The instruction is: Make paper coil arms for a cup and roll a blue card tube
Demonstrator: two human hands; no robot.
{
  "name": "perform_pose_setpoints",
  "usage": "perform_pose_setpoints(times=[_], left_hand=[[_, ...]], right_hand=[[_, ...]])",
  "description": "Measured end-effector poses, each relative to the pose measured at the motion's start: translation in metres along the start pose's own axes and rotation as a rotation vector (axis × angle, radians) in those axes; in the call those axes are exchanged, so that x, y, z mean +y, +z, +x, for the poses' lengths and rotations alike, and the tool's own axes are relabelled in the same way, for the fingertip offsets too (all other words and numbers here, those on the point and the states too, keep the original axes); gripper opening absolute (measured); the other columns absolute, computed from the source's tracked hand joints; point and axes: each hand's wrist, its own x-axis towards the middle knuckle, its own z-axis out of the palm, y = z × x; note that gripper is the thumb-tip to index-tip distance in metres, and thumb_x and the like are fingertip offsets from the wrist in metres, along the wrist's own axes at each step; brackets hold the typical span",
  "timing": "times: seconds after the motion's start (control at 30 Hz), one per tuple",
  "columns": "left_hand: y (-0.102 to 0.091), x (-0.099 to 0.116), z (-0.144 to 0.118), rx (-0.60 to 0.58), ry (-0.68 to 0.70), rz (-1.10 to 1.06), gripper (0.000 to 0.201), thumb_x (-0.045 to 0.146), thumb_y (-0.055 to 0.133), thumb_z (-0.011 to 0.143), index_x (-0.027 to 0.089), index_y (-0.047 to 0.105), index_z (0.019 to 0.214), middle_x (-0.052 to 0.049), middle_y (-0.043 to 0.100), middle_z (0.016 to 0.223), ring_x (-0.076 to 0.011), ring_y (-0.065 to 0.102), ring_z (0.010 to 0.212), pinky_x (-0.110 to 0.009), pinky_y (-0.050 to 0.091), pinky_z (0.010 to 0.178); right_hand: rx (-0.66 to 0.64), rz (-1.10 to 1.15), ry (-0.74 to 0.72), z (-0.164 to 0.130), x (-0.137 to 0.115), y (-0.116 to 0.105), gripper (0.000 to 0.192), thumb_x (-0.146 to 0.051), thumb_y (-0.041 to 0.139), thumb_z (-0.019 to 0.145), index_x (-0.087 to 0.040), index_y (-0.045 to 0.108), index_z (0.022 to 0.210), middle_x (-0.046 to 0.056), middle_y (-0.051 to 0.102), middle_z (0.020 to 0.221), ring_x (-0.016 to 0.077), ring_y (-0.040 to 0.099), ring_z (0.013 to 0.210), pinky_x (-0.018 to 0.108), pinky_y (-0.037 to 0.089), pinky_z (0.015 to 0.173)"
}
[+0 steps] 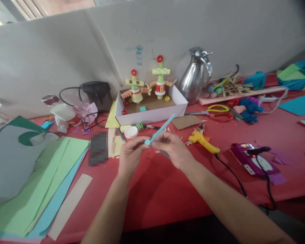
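Between my two hands is a light blue paper strip [164, 127], its lower end folded into a small pleated stack. My left hand [132, 154] is closed, pinching the folded end between thumb and fingertips. My right hand [174, 149] pinches the strip just beside the folds, and its straight free end points up and to the right. A white paper cup [131, 132] stands just beyond my left fingers. Behind it, a white box [149, 117] holds two paper-cup figures [136, 93] with pleated arms and red tops. A grey shape under my right hand is partly hidden.
At right lie a yellow glue gun [204, 142], a purple power socket [254, 161] with a black cord, and scissors [220, 109]. A steel jug [194, 76] stands behind. Green paper sheets [48, 179] and a beige strip [71, 205] cover the left of the red table [152, 206].
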Motion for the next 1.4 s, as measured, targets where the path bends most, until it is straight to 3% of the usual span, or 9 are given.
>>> perform_pose_setpoints(times=[0.1, 0.23, 0.43, 0.7, 0.87, 1.2, 1.4], left_hand=[[0.006, 0.000, -0.003, 0.051, -0.078, -0.056, 0.023, 0.025, 0.082, 0.069, 0.023, 0.080, 0.092, -0.003, 0.077, 0.088, -0.0171, 0.069, 0.084, -0.032, 0.056, 0.084], [0.012, 0.001, -0.005, 0.087, -0.123, -0.141, 0.022, 0.024, 0.081, 0.070, 0.022, 0.079, 0.092, -0.004, 0.077, 0.087, -0.0154, 0.069, 0.082, -0.029, 0.056, 0.081], [0.013, -0.003, -0.004, 0.058, -0.185, -0.240, 0.021, 0.022, 0.080, 0.072, 0.021, 0.078, 0.093, -0.002, 0.076, 0.086, -0.0129, 0.067, 0.078, -0.027, 0.055, 0.080], [0.003, -0.006, -0.002, -0.035, -0.358, -0.395, 0.021, 0.028, 0.080, 0.074, 0.016, 0.077, 0.091, -0.004, 0.073, 0.081, -0.0111, 0.063, 0.074, -0.023, 0.050, 0.074], [0.002, -0.005, -0.002, -0.060, -0.421, -0.469, 0.016, 0.027, 0.081, 0.073, 0.015, 0.077, 0.083, -0.001, 0.069, 0.072, -0.0079, 0.059, 0.066, -0.020, 0.048, 0.069], [0.007, 0.000, -0.005, -0.067, -0.456, -0.501, 0.017, 0.025, 0.085, 0.067, 0.015, 0.078, 0.079, -0.002, 0.070, 0.070, -0.0075, 0.059, 0.063, -0.019, 0.048, 0.065], [0.006, -0.002, -0.006, -0.049, -0.401, -0.435, 0.021, 0.025, 0.084, 0.067, 0.017, 0.080, 0.085, -0.004, 0.074, 0.075, -0.0090, 0.060, 0.065, -0.022, 0.049, 0.066]], right_hand=[[0.108, -0.036, -0.102, -0.001, 0.001, 0.003, 0.032, -0.030, 0.087, 0.060, -0.022, 0.056, 0.065, -0.005, 0.061, 0.067, 0.0113, 0.056, 0.064, 0.027, 0.045, 0.062], [0.163, -0.216, -0.265, -0.007, 0.002, 0.009, 0.019, -0.030, 0.081, 0.070, -0.023, 0.064, 0.067, -0.003, 0.065, 0.068, 0.0145, 0.060, 0.067, 0.031, 0.051, 0.066], [0.090, -0.334, -0.309, -0.012, 0.001, 0.009, 0.006, -0.031, 0.073, 0.081, -0.025, 0.074, 0.083, 0.001, 0.075, 0.080, 0.0180, 0.069, 0.074, 0.033, 0.057, 0.070], [-0.137, -0.730, -0.381, -0.006, -0.013, -0.009, 0.035, -0.009, 0.057, 0.085, -0.028, 0.075, 0.109, 0.002, 0.076, 0.108, 0.0206, 0.071, 0.101, 0.034, 0.058, 0.085], [-0.162, -0.754, -0.494, -0.004, -0.012, -0.012, 0.028, -0.016, 0.063, 0.088, -0.032, 0.077, 0.105, 0.001, 0.076, 0.105, 0.0197, 0.071, 0.096, 0.034, 0.057, 0.084], [-0.036, -0.719, -0.582, -0.005, -0.004, -0.008, 0.020, -0.012, 0.065, 0.085, -0.027, 0.078, 0.089, 0.001, 0.074, 0.089, 0.0180, 0.068, 0.083, 0.031, 0.053, 0.073], [-0.005, -0.692, -0.554, -0.007, -0.004, -0.001, 0.012, -0.020, 0.065, 0.087, -0.024, 0.076, 0.082, 0.000, 0.067, 0.078, 0.0113, 0.058, 0.055, 0.028, 0.049, 0.057]])
